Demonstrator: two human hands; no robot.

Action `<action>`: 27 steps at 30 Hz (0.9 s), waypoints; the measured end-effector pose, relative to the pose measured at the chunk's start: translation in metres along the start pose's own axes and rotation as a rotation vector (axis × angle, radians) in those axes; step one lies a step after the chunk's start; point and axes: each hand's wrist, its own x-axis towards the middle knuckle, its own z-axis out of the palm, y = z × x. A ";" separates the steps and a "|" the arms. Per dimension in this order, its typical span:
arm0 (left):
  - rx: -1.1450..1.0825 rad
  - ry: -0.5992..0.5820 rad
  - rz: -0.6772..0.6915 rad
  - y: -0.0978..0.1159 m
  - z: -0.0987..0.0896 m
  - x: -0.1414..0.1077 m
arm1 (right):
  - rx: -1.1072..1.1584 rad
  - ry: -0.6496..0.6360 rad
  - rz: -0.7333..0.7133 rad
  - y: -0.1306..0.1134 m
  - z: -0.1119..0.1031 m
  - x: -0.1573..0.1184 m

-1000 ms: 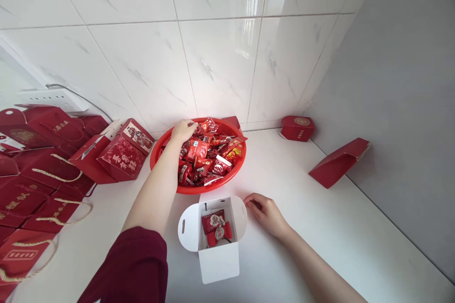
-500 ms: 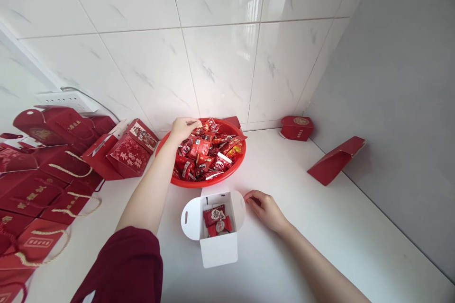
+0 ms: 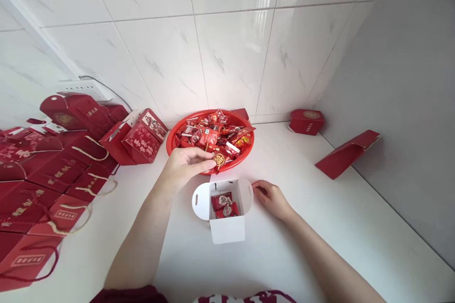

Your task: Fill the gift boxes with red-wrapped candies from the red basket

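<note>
My left hand (image 3: 188,164) pinches a red wrapped candy (image 3: 219,159) with a gold emblem between thumb and fingers, over the front rim of a red plastic basket (image 3: 170,144). Heaped in that basket are red-wrapped candies (image 3: 208,137). Just in front stands a small paper box (image 3: 227,231), its white inside showing and its flaps spread. Red packets, among them a dark red one with white lettering (image 3: 221,200), lie inside it. At the box's right flap (image 3: 246,192), my right hand (image 3: 272,199) is closed, fingertips at the flap's edge.
Many red gift boxes (image 3: 67,163), several with rope handles, crowd the left side. Two patterned boxes (image 3: 142,144) stand by the basket. On the right are a red box (image 3: 307,122) and a tilted one (image 3: 346,154) near the grey panel. A power strip (image 3: 85,89) sits behind.
My left hand has come back from the far left of the basket to its front, now with a candy in its fingers. The right hand stays by the flap; the view has shifted slightly.
</note>
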 end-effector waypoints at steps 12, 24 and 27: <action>0.105 -0.144 -0.037 -0.013 -0.009 -0.004 | -0.034 0.004 0.020 0.004 0.001 -0.003; 0.127 -0.169 -0.046 -0.019 -0.001 -0.004 | -0.036 -0.002 0.024 0.002 0.000 -0.003; 0.172 -0.174 -0.014 -0.018 0.001 -0.005 | -0.033 -0.004 0.031 0.002 -0.001 -0.003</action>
